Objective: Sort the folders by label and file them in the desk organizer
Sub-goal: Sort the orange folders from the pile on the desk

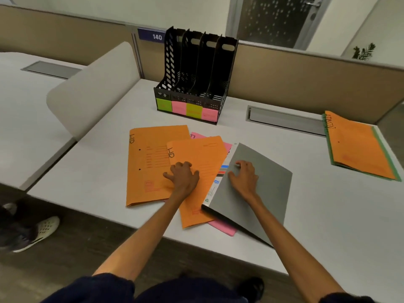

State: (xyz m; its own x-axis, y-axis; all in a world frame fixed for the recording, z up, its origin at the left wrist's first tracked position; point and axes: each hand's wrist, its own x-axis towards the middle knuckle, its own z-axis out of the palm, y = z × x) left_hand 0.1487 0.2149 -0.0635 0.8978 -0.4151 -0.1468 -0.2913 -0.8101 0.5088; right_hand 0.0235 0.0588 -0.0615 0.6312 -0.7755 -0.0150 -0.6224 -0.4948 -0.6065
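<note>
Two orange folders marked "HR" lie on the white desk: one flat at the left (145, 165), the other (201, 158) overlapping it. My left hand (183, 177) presses on the overlapping one with fingers spread. A grey folder (262, 193) lies tilted to the right, its left edge lifted over a pink folder (225, 229). My right hand (243, 177) rests on the grey cover, fingertips curled at its upper left edge. The black desk organizer (194, 77) stands behind, four empty slots fronted by green and pink sticky labels.
A second stack with an orange folder marked "ADMIN" (358, 145) over green ones lies at the right desk edge. A cable tray slot (284, 119) sits between. A grey partition screen (94, 88) borders the left. A person's shoe (37, 235) shows on the floor, left.
</note>
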